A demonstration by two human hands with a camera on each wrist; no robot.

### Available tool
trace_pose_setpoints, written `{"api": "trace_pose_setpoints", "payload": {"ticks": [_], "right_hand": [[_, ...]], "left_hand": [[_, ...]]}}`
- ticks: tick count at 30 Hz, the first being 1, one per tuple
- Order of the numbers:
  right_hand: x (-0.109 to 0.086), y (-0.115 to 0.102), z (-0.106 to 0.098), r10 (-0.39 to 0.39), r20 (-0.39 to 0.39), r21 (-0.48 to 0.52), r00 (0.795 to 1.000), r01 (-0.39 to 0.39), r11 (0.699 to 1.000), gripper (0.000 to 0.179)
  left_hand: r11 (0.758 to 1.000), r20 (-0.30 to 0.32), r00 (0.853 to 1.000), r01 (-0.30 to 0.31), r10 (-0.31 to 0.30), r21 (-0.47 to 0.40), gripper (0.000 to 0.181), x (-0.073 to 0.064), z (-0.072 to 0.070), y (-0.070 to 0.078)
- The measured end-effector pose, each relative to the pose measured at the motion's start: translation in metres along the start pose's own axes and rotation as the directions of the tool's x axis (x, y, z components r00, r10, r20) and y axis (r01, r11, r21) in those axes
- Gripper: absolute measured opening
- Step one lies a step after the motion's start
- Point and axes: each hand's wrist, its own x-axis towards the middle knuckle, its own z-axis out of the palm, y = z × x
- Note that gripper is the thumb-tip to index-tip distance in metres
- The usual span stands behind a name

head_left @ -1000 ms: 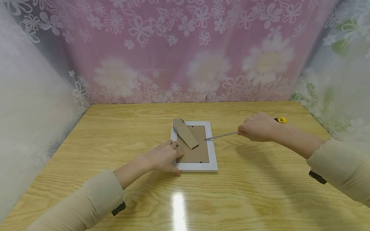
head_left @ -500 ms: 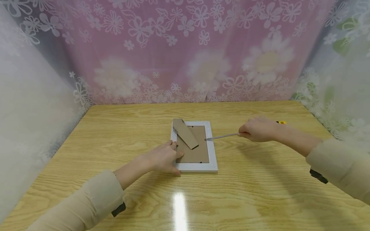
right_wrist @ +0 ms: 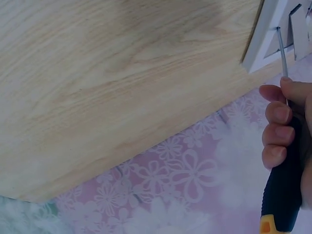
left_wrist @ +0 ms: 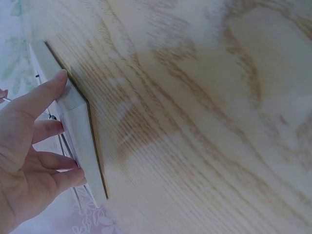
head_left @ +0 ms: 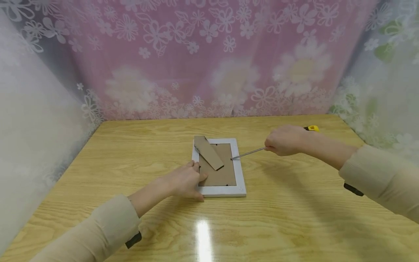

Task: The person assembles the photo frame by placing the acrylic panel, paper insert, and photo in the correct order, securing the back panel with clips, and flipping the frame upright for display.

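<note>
A white picture frame (head_left: 241, 182) lies face down on the table, its brown backing board (head_left: 217, 178) up. A brown stand flap (head_left: 209, 154) slants across the board. My left hand (head_left: 184, 181) grips the frame's near left corner, thumb at the near edge and one finger on the board; in the left wrist view the other fingers touch the frame's side. My right hand (head_left: 284, 140) holds a screwdriver by its black-and-yellow handle (right_wrist: 282, 180). Its thin metal shaft (head_left: 250, 152) slopes down to a small dark tab (head_left: 231, 159) at the frame's right inner edge.
More small dark tabs stand along the other inner edges, such as the near tab (head_left: 227, 185). The wood-grain table (head_left: 147, 142) reaches back to a pink floral curtain (head_left: 183, 72). Pale curtains hang at both sides.
My right hand has risen a little and shifted slightly left, tilting the screwdriver's handle higher while its tip stays at the right tab. The left hand stays on the frame.
</note>
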Motion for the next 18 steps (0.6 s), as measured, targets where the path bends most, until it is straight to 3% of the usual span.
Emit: {"api": "trace_pose_setpoints", "payload": {"ticks": [5,12,18], "right_hand": [[0.008,-0.004,-0.013,-0.005,0.054,-0.040,0.999,0.007,0.999,0.032],[0.019,-0.013,-0.035,-0.027,0.105,-0.169,0.994,0.045,0.985,0.031],[0.026,-0.022,-0.047,0.004,0.172,-0.205,0.985,0.032,0.978,0.030]], "left_hand": [[1.000,-0.003,1.000,0.001,-0.001,0.007,0.070,0.001,0.001,-0.001],[1.000,-0.004,1.000,0.001,-0.001,0.005,0.070,0.001,0.001,-0.001],[1.000,-0.010,1.000,-0.011,0.011,0.013,0.070,0.001,0.002,-0.002]]}}
